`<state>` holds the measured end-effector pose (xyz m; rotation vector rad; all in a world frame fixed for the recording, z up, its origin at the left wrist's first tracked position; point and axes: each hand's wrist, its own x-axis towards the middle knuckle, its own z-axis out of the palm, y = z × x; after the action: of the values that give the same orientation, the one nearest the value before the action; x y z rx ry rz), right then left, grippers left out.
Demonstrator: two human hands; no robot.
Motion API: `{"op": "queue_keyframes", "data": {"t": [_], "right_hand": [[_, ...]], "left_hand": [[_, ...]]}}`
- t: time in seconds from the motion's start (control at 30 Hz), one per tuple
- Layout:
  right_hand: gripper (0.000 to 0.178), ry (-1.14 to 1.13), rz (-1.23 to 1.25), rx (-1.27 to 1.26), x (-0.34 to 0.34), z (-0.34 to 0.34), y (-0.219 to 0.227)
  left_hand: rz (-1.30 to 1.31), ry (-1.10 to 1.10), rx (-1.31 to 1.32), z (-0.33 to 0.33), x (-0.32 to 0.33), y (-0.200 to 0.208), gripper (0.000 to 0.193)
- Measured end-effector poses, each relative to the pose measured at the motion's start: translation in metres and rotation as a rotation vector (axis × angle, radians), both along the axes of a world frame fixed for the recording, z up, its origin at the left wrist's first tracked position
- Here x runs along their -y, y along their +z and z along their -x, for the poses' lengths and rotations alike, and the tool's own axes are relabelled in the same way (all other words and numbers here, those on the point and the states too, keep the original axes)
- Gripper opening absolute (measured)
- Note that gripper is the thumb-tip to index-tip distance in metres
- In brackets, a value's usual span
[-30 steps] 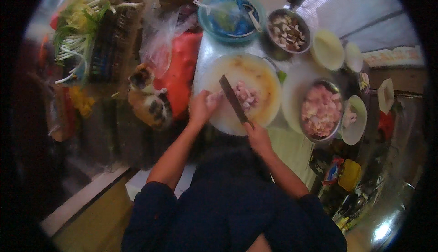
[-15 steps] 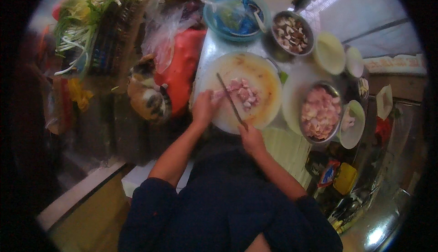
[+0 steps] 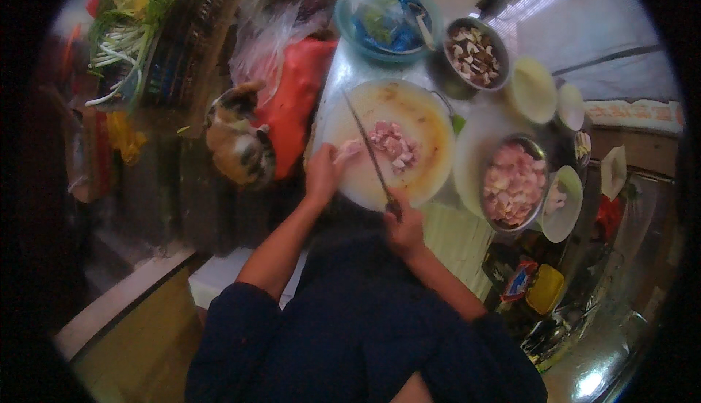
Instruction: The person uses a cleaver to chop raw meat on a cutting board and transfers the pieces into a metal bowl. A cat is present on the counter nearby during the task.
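My left hand [image 3: 323,174] is closed on a pale pink piece of raw meat [image 3: 349,150] at the left side of a round cutting board [image 3: 431,162]. In my right hand [image 3: 405,229] is the handle of a long-bladed knife [image 3: 371,153]. Its blade slants up and to the left across the board, between the held piece and a small heap of cut meat [image 3: 394,144]. Whether the blade touches the board I cannot tell. To the right, a metal bowl [image 3: 514,182] is filled with pieces of raw meat.
Behind the board stand a teal basin [image 3: 343,31] with plastic bags and a metal bowl of cut mushrooms [image 3: 475,56]. Pale bowls [image 3: 531,89] line the right. A calico cat [image 3: 237,140] is curled beside a red covering [image 3: 298,74] at left. Green vegetables [image 3: 135,34] lie far left.
My right hand and the knife have shifted slightly, and the blade now stands a little steeper. My left hand still grips the meat. The whole view has moved slightly.
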<state>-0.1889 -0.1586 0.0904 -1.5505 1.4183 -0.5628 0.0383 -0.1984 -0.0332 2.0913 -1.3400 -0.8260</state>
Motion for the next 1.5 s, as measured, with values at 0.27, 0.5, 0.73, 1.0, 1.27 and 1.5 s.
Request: {"op": "queue_keyframes", "data": {"t": [0.27,0.5,0.73,1.0,1.27,1.5], "right_hand": [[0.046,-0.008,-0.256,-0.273,-0.003,0.022,-0.043],[0.044,-0.161,-0.301,-0.092,-0.003,0.076,-0.036],[0.033,-0.6,-0.594,0.243,-0.018,0.133,-0.058],[0.036,-0.688,-0.853,0.441,0.003,0.11,-0.091],[0.036,-0.368,-0.8,0.241,0.038,0.04,-0.084],[0.036,-0.266,-1.003,0.445,0.034,0.039,-0.112]], "left_hand": [[0.031,-0.001,-0.047,-0.012,0.006,0.008,0.031],[-0.116,0.073,-0.734,0.009,0.024,0.022,0.039],[-0.072,-0.329,-0.077,0.028,0.036,0.025,0.068],[-0.209,-0.406,0.036,0.039,0.06,0.014,0.105],[-0.18,-0.489,-0.211,0.034,0.069,0.036,0.11],[-0.071,-0.449,-0.707,0.023,0.074,0.012,0.108]]}}
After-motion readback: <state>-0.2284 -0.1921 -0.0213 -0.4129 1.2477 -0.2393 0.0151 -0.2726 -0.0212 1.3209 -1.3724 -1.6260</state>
